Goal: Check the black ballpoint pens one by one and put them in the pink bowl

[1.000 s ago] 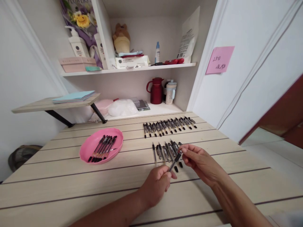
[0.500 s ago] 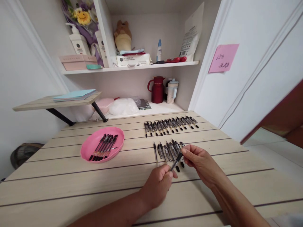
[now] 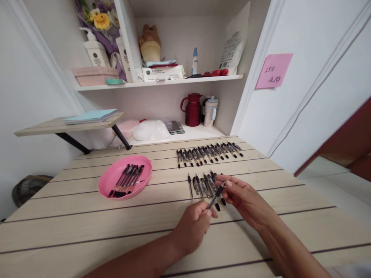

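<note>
My left hand [image 3: 193, 224] is closed around the barrel of a gel pen [image 3: 216, 196]. That pen slants up to the right, its black grip and pale tip exposed toward my right hand [image 3: 242, 199]. Thumb and fingers of my right hand close around the tip end. Behind my hands lies a row of pens [image 3: 204, 186] with black grips, partly covered by the fingers; some caps lie among them. Further back, a longer row of pens and caps [image 3: 208, 153] runs across the table.
A pink tray [image 3: 106, 174] at the left holds several capped pens [image 3: 127, 179]. A small raised stand [image 3: 43, 127] carries blue paper [image 3: 91, 116]. Along the back shelf stand a red jug [image 3: 193, 110] and a pale cup [image 3: 210, 112]. The slatted table [image 3: 116, 231] extends around everything.
My right hand's fingers have shifted around the pen's tip, the index finger reaching further left past it. My left hand and its pen have stayed nearly still.
</note>
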Demonstrator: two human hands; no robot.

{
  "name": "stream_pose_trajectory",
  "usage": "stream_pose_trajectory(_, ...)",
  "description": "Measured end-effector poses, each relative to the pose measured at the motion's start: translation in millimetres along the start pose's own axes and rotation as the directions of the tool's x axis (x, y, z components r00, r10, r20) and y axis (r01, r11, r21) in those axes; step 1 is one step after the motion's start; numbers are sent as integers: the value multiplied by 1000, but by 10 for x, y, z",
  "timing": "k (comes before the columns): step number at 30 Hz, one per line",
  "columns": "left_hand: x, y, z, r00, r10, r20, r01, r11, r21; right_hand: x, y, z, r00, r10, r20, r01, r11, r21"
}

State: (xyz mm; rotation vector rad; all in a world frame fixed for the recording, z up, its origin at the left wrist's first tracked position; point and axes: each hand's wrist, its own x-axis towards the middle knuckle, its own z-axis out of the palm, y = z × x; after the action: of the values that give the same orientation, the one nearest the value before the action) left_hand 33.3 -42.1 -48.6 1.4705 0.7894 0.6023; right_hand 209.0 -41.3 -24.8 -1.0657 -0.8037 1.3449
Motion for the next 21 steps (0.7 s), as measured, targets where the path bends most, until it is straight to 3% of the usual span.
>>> stream_pose_trajectory(6,-1,15,4,1000,-8,-5,8,1000,22,-3,-5,-3,999,-20,-40,17,997,-75)
stream_pose_trajectory(10,2,-3,8,1000,-3,-1,3,1000,7,-17,-24,-3,1000,21,23,-19,998,-63)
stream_pose_trajectory(14,2,-16,4,1000,5,2,-5,1000,-3,-15,-34,1,1000,-9,-17,7,996,-87)
stream_pose_trajectory(21,1,-6,-2,1000,-7,13,7,1000,10,-3,-77,-37,999,17,29,-14,992,-123)
